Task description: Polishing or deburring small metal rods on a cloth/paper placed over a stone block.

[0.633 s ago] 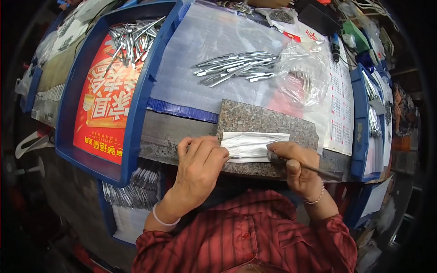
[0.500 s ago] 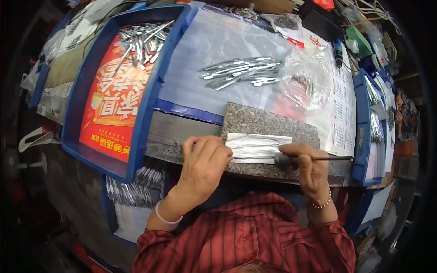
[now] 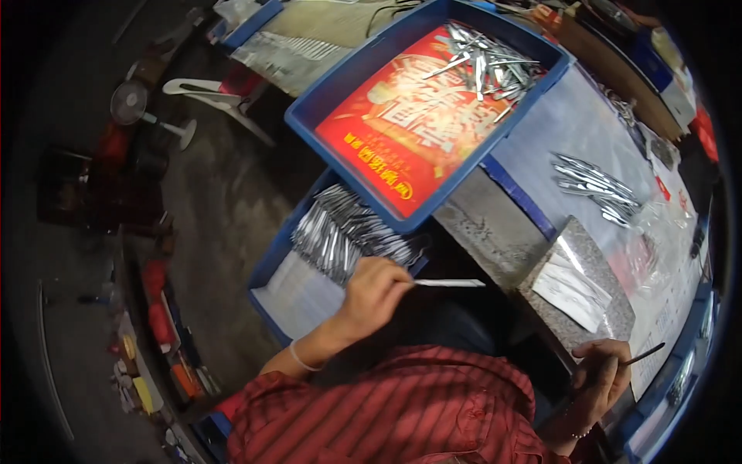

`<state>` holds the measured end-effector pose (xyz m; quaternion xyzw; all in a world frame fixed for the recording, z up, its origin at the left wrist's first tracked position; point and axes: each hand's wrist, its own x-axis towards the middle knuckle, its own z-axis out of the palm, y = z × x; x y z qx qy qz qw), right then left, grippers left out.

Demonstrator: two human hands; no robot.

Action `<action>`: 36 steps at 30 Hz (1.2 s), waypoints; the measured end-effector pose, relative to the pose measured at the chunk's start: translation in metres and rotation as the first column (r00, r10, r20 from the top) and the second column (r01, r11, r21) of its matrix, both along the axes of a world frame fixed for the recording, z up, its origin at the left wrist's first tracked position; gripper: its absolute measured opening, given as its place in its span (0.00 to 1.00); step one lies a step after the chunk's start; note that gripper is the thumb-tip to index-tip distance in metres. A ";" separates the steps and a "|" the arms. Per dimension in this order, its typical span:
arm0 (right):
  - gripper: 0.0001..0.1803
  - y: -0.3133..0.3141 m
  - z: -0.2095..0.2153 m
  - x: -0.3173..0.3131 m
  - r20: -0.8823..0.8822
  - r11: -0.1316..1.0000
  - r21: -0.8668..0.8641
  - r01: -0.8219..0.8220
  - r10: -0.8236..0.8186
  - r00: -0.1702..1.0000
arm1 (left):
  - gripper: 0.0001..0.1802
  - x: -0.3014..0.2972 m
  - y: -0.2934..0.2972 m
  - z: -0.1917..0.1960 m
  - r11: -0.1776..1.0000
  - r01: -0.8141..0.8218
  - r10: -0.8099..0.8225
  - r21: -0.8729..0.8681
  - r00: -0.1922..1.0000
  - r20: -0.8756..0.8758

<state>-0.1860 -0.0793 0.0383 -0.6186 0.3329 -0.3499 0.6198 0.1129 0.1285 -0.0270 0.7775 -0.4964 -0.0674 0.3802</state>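
Note:
My left hand [image 3: 376,296] is closed in a pinch on one end of a slim, silvery metal strip [image 3: 452,283], held above the near right side of a lower blue tray. In that tray lie rows of similar slim metal pieces [image 3: 340,240]. At the right, my right hand [image 3: 601,377] is wrapped round a thin dark rod [image 3: 646,354], whose other end the fingers hide. Beside that hand, a crumpled white cloth or paper [image 3: 572,288] lies on a speckled stone slab [image 3: 624,315].
A larger blue tray [image 3: 313,116] with a red printed sheet and a heap of metal pieces [image 3: 491,66] overhangs the lower tray. More pieces [image 3: 593,185] lie on plastic sheeting beyond the slab. A white fan [image 3: 130,102] stands at the far left.
The view has swung left. My left hand has left the white cloth and moved left to the lower tray with the metal strip. My right hand has drawn back off the cloth, still gripping the rod.

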 end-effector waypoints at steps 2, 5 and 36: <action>0.16 0.005 0.004 0.015 -0.078 0.994 -0.080 -0.081 0.075 0.994 | 0.04 0.015 0.050 -0.012 0.965 -0.213 0.218 0.152 0.976 -0.016; 0.16 0.013 0.006 0.033 -0.089 0.988 -0.048 -0.147 0.142 0.986 | 0.03 0.030 0.108 -0.048 0.862 -0.481 0.494 0.160 0.868 -0.053; 0.07 0.002 -0.009 0.010 -0.324 0.881 -0.238 -0.409 0.325 0.889 | 0.10 -0.035 -0.128 0.066 0.951 0.234 -0.240 -0.204 0.971 -0.009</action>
